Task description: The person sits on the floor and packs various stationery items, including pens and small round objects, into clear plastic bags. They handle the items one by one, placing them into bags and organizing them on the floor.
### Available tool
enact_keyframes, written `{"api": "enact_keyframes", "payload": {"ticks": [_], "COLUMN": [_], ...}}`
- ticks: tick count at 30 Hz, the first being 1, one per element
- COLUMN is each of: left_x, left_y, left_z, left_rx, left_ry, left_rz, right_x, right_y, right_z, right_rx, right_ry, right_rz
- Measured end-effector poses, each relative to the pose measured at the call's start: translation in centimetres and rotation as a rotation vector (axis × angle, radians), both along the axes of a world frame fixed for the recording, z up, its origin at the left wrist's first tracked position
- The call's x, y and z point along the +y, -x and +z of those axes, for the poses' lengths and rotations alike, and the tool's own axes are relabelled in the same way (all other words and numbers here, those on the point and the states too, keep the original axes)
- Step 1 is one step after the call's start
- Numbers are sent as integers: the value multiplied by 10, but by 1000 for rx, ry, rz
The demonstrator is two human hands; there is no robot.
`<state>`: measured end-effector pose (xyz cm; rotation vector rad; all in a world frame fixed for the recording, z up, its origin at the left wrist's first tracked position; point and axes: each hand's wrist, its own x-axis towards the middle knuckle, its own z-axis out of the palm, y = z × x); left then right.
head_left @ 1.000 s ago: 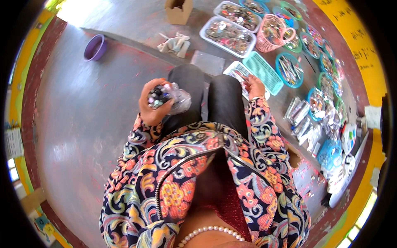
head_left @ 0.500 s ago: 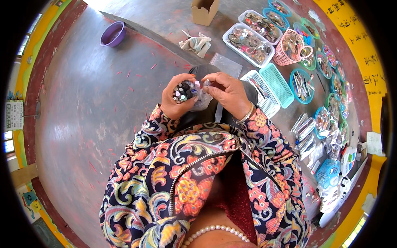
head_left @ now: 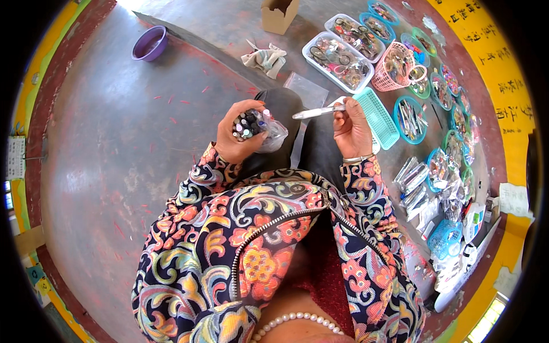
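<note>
Concrete floor [head_left: 114, 166] below, two different grips above

Under the person's dark trousers [head_left: 280, 106] the grey surface runs wide, with a turquoise plastic basket [head_left: 382, 117] standing beyond the right hand [head_left: 353, 132]. That hand pinches a single pale pen [head_left: 317, 112] between thumb and fingers, near one end; the pen's free end points left, apart from everything else. The left hand [head_left: 233, 146] is curled round a thick bundle of pens [head_left: 246, 124], ends facing up, a clear plastic bag [head_left: 275, 138] bunched against their right side.

Good handling here, I judge, calls for a snug left curl, since slackening could let pens slide out of line. Pinching near the end leaves the barrel free to guide but apt to swing, so a light, firm hold suits. Loose film might snag a tip; best keep it folded aside.
</note>
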<state>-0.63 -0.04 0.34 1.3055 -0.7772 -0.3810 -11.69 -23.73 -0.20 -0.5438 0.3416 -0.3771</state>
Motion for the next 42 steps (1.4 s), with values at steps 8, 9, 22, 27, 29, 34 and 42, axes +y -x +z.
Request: {"api": "enact_keyframes", "payload": {"ticks": [8, 9, 22, 27, 29, 34, 42], "left_x": [-1, -2, -3, -4, -4, -7, -4], "left_y": [-2, -2, -1, 0, 0, -1, 3], "left_z": [-2, -2, -6, -4, -3, -5, 2], "left_rx": [-66, -72, -13, -18, -23, -142, -137], "left_ry": [-29, -23, 46, 31, 33, -62, -82], "left_rz": [-1, -4, -30, -38, -38, 41, 19], "right_x": [-5, -8, -134, -134, -138, -163, 7], "right_y": [6, 9, 106, 95, 82, 79, -19], "right_z": [-19, -22, -210, -229, -224, -221, 17], "right_rx": [143, 151, 762, 861, 785, 730, 302], "right_ry": [-62, -41, 116, -3, -33, 136, 812], "right_rz": [-23, -24, -528, -482, -490, -240, 322]}}
